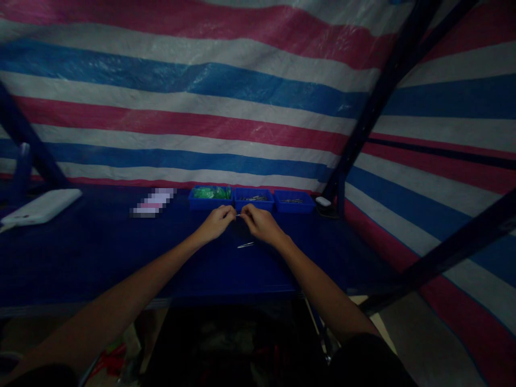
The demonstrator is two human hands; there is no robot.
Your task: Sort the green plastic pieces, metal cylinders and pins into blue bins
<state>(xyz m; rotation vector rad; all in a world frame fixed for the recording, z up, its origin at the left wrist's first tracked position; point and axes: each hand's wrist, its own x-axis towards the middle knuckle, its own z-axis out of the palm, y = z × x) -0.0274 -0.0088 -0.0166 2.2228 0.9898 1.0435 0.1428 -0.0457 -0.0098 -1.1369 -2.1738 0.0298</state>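
Note:
Above the blue table [161, 258], my left hand [220, 219] and my right hand [260, 220] meet almost fingertip to fingertip. Both are closed in a pinch on a small silvery metal piece [238, 215], one end in each; its exact kind is too small and dark to make out. Just below the hands a slim, shiny metal piece [245, 245] lies on the table. Behind my hands stand three blue bins: the left bin [210, 203] holds green plastic packets [212, 192], the middle bin [266, 206] and right bin [294, 208] hold small metal pieces.
At the far left lies a white, box-like object [42, 207]. A blurred-out flat item [153, 202] rests left of the bins. A small white case [323, 201] sits on a dark item at the right. Blue metal posts [363, 123] and a striped tarp [201, 123] enclose the table.

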